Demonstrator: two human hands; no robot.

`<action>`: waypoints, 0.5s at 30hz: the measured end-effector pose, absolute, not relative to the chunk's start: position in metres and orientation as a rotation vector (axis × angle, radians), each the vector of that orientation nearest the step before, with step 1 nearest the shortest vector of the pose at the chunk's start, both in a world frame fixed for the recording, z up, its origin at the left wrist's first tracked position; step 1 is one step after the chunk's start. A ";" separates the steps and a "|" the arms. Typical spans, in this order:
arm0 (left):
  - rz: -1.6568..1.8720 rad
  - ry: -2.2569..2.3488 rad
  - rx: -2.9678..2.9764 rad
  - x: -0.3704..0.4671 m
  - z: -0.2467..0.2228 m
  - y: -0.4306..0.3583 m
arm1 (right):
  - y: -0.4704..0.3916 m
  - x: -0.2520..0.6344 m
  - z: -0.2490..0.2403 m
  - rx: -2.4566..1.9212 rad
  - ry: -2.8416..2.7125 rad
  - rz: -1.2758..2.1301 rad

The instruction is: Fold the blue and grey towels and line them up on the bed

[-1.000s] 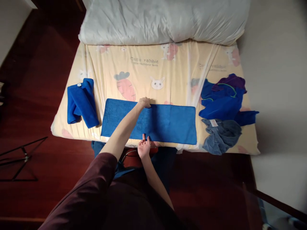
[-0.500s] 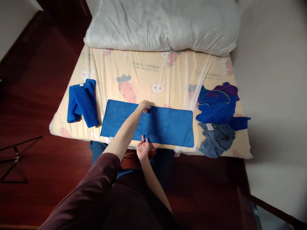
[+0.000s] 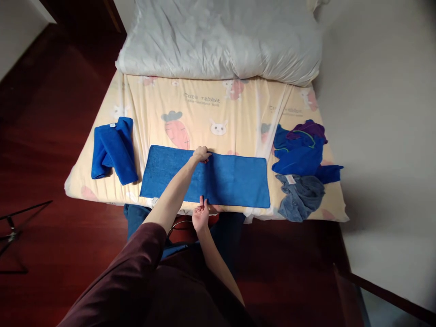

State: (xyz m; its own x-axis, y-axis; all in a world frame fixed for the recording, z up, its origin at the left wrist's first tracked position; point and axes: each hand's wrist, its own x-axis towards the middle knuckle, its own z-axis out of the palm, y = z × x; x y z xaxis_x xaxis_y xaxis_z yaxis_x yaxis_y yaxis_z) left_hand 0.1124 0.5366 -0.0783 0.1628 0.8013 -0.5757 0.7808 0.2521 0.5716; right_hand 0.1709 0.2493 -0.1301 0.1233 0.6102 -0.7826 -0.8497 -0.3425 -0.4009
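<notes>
Dark red floor [image 3: 44, 122] is seen around a bed covered by a yellow sheet [image 3: 153, 102] printed with rabbits and carrots, across whose far end grey bedding [image 3: 218, 41] is heaped; at far left, part of a thin black stand [image 3: 12, 235] is shown on the floor. On the bed's left side a folded blue bundle [image 3: 121, 152] is laid, marked by a small white tag; to its right, along the near edge, a blue towel [image 3: 238, 181] is spread lengthwise. Its far edge is gripped near the middle by the left hand [image 3: 201, 154], the fingers being curled on the cloth; its near edge is met directly below by two raised fingers of the upturned right hand [image 3: 200, 218], though whether the cloth is pinched there cannot be told. Farther right, blue clothing [image 3: 298, 156] is piled with a purple piece [image 3: 311, 129] behind; a crumpled grey-blue cloth [image 3: 301, 196] is placed in front.
</notes>
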 end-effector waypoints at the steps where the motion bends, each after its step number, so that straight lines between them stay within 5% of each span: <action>1: 0.013 1.595 1.515 0.113 -0.078 0.536 | 0.252 0.172 -0.129 -1.146 0.338 1.523; 15: 0.008 1.687 1.631 0.119 -0.081 0.539 | 0.251 0.171 -0.127 -1.152 0.275 1.557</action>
State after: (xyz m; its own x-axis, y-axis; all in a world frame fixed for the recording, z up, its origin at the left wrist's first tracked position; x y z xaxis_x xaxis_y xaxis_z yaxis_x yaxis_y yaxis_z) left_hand 0.1187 0.5394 -0.0811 0.1213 0.8522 -0.5089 0.8471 0.1784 0.5006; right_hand 0.1714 0.2513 -0.1272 0.1011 0.6236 -0.7752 -0.8513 -0.3490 -0.3918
